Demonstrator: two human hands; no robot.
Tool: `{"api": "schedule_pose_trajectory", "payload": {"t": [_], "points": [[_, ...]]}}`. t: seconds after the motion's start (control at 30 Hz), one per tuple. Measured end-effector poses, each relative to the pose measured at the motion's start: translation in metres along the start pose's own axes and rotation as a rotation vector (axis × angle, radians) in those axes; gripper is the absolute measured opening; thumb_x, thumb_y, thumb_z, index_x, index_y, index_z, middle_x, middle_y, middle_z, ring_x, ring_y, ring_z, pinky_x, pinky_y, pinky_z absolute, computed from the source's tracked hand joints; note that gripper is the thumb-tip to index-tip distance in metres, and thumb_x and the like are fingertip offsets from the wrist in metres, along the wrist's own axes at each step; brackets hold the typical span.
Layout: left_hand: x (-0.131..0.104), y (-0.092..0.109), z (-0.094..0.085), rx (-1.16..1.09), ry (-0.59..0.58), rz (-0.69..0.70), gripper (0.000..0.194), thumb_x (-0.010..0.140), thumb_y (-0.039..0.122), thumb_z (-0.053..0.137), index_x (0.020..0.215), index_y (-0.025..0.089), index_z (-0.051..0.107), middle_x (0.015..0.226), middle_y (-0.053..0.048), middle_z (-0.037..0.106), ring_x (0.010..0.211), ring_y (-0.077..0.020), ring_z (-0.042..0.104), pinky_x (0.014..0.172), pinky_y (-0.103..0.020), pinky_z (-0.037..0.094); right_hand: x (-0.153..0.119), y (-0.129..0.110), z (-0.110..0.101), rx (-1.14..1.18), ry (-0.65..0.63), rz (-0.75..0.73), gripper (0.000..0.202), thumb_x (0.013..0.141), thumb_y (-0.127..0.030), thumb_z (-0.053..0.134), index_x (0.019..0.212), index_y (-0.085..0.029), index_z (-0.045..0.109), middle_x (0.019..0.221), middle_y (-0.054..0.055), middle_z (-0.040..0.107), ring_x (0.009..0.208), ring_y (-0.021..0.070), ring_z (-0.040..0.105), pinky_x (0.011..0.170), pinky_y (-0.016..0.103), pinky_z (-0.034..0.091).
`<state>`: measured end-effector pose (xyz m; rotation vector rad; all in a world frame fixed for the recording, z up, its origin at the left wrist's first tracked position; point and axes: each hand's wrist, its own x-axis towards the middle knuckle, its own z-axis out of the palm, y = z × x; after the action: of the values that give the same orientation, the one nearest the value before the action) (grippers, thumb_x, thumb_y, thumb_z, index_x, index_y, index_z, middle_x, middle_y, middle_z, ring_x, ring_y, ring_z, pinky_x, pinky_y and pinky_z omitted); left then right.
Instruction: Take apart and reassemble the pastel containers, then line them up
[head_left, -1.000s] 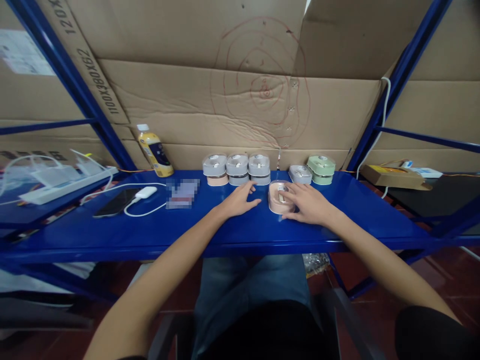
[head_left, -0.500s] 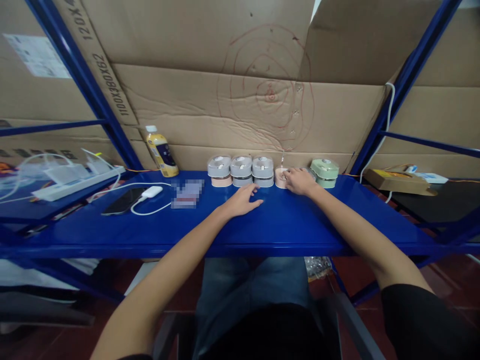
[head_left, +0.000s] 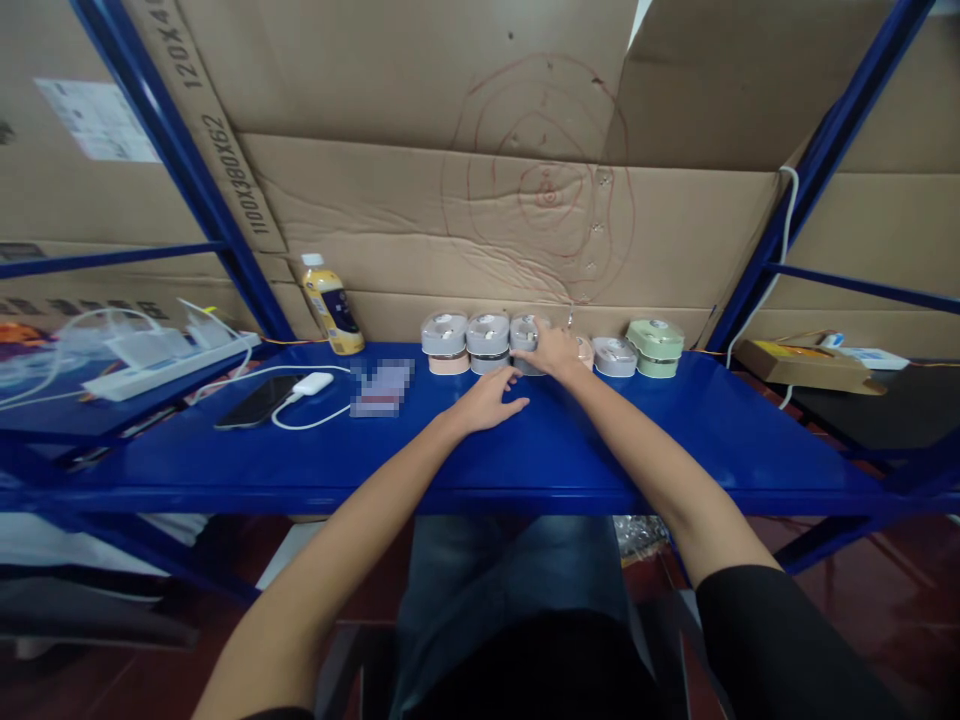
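Along the back of the blue table stands a row of small rounded cases with clear lids. On the left, two-high stacks include one with a pink base [head_left: 448,364] and one with a dark base [head_left: 489,362]. My right hand [head_left: 553,350] has its fingers around the upper grey case [head_left: 525,332] of the third stack. A pink case [head_left: 584,352], partly hidden by that hand, and a single grey case [head_left: 615,357] sit to the right, then a green stack [head_left: 655,347]. My left hand [head_left: 489,402] rests before the stacks, thumb and fingers apart, holding nothing.
On the blue table [head_left: 480,460] at left are a phone [head_left: 255,402], a white charger with cable [head_left: 312,384], a blurred-out item [head_left: 382,388] and a yellow bottle [head_left: 332,308]. A power strip [head_left: 172,367] lies further left. An open cardboard box [head_left: 814,367] stands at right.
My right hand has moved left from the pink case to the third stack, uncovering the single grey case. My left hand has stayed in place. The view has shifted slightly.
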<state>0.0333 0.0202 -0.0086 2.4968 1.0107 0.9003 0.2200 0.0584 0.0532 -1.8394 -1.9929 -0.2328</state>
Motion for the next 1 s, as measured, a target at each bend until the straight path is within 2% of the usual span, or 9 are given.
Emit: {"api": "schedule_pose_trajectory", "payload": {"t": [0.1, 0.23, 0.33, 0.43, 0.5, 0.6, 0.7, 0.87, 1.0], "points": [[0.000, 0.002, -0.002, 0.015, 0.011, -0.005, 0.045, 0.091, 0.042, 0.071, 0.127, 0.018, 0.061, 0.119, -0.012, 0.069, 0.105, -0.0282, 0.069, 0.099, -0.049, 0.059, -0.006, 0.010, -0.002, 0.069, 0.028, 0.036, 0.088, 0.085, -0.072, 0.073, 0.155, -0.022, 0.052, 0.127, 0.021, 0.075, 0.124, 0.0418, 0.068, 0.105, 0.053, 0.051], [0.000, 0.004, -0.005, -0.027, 0.086, -0.026, 0.045, 0.090, 0.039, 0.073, 0.127, 0.019, 0.060, 0.122, -0.012, 0.069, 0.109, -0.0281, 0.068, 0.101, -0.049, 0.058, -0.020, 0.042, -0.018, 0.305, 0.117, 0.039, 0.083, 0.082, -0.065, 0.078, 0.152, -0.023, 0.059, 0.135, 0.016, 0.074, 0.128, 0.0387, 0.067, 0.109, 0.051, 0.052], [0.003, 0.002, -0.007, -0.181, 0.161, -0.089, 0.062, 0.085, 0.043, 0.081, 0.135, 0.017, 0.056, 0.126, -0.015, 0.067, 0.116, -0.0305, 0.067, 0.104, -0.051, 0.057, -0.032, 0.072, -0.033, 0.578, 0.139, -0.057, 0.079, 0.078, -0.058, 0.083, 0.145, -0.021, 0.065, 0.144, 0.013, 0.070, 0.134, 0.0351, 0.064, 0.116, 0.050, 0.048], [0.006, -0.004, -0.009, -0.429, 0.172, -0.177, 0.090, 0.075, 0.047, 0.091, 0.148, 0.016, 0.047, 0.140, -0.021, 0.062, 0.129, -0.0340, 0.064, 0.112, -0.055, 0.052, -0.047, 0.094, -0.044, 0.837, -0.079, -0.251, 0.072, 0.080, -0.053, 0.083, 0.144, -0.025, 0.066, 0.146, 0.009, 0.068, 0.136, 0.0325, 0.063, 0.118, 0.051, 0.047], [0.006, -0.009, -0.012, -0.561, 0.107, -0.207, 0.104, 0.068, 0.045, 0.095, 0.154, 0.018, 0.041, 0.150, -0.024, 0.055, 0.139, -0.0364, 0.058, 0.120, -0.058, 0.044, -0.057, 0.100, -0.046, 0.909, -0.278, -0.373, 0.072, 0.078, -0.050, 0.086, 0.143, -0.029, 0.066, 0.146, 0.007, 0.069, 0.138, 0.0324, 0.061, 0.120, 0.054, 0.044], [0.004, -0.014, -0.018, -0.644, -0.069, -0.191, 0.118, 0.059, 0.038, 0.099, 0.158, 0.020, 0.037, 0.160, -0.026, 0.048, 0.152, -0.0382, 0.047, 0.127, -0.060, 0.033, -0.068, 0.098, -0.040, 0.896, -0.501, -0.483, 0.079, 0.073, -0.045, 0.092, 0.146, -0.032, 0.064, 0.151, 0.005, 0.064, 0.143, 0.0325, 0.057, 0.124, 0.056, 0.041], [-0.001, -0.013, -0.018, -0.615, -0.200, -0.149, 0.121, 0.054, 0.035, 0.101, 0.157, 0.020, 0.040, 0.159, -0.026, 0.050, 0.155, -0.0385, 0.043, 0.129, -0.059, 0.030, -0.070, 0.094, -0.031, 0.866, -0.608, -0.535, 0.094, 0.070, -0.042, 0.095, 0.154, -0.032, 0.055, 0.162, 0.007, 0.054, 0.150, 0.0327, 0.050, 0.126, 0.056, 0.038], [-0.005, -0.004, -0.010, -0.388, -0.165, -0.079, 0.121, 0.054, 0.044, 0.102, 0.155, 0.017, 0.042, 0.148, -0.023, 0.059, 0.141, -0.0404, 0.058, 0.122, -0.061, 0.039, -0.067, 0.100, -0.027, 0.666, -0.615, -0.592, 0.115, 0.064, -0.046, 0.098, 0.164, -0.032, 0.043, 0.168, 0.009, 0.047, 0.155, 0.0351, 0.044, 0.130, 0.056, 0.033], [-0.003, 0.006, -0.005, -0.264, -0.122, 0.010, 0.117, 0.056, 0.051, 0.100, 0.154, 0.019, 0.044, 0.143, -0.019, 0.063, 0.135, -0.0407, 0.060, 0.117, -0.061, 0.044, -0.073, 0.087, -0.025, 0.545, -0.467, -0.595, 0.120, 0.060, -0.056, 0.098, 0.163, -0.028, 0.044, 0.164, 0.013, 0.050, 0.150, 0.0391, 0.049, 0.125, 0.060, 0.039]]}}
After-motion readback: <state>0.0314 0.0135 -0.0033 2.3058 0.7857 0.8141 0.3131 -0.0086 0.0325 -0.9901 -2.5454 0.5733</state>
